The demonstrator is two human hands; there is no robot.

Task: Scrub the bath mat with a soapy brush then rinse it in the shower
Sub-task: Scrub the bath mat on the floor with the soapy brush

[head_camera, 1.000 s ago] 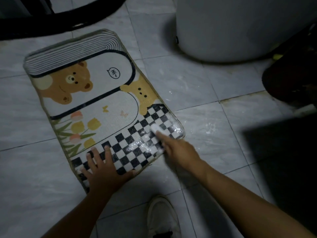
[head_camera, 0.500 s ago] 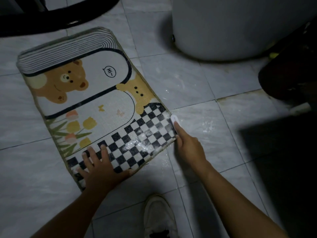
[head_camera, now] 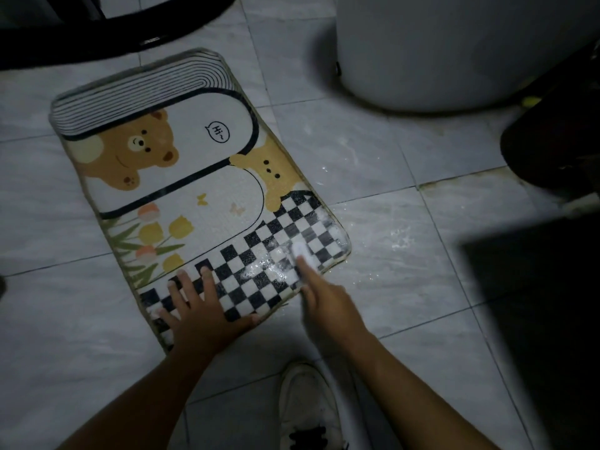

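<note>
The bath mat (head_camera: 181,190), printed with bears, tulips and a black-and-white checker band, lies flat on the tiled floor. My left hand (head_camera: 198,310) presses flat on the checker band at the mat's near edge, fingers spread. My right hand (head_camera: 328,303) grips a small white brush (head_camera: 300,251) and holds it on the near right corner of the mat. White soap foam (head_camera: 269,267) is smeared over the checks around the brush. Most of the brush is hidden under my fingers.
A large white rounded tub or base (head_camera: 454,50) stands at the back right. Dark objects sit at the right edge (head_camera: 552,147) and across the top left (head_camera: 97,24). My white shoe (head_camera: 308,407) is on the tiles below my hands. Wet foam speckles the floor (head_camera: 399,238).
My right hand has swept the brush from the mat's right edge back onto the checker band. The foam patch is larger. My left hand stays pressed on the near edge.
</note>
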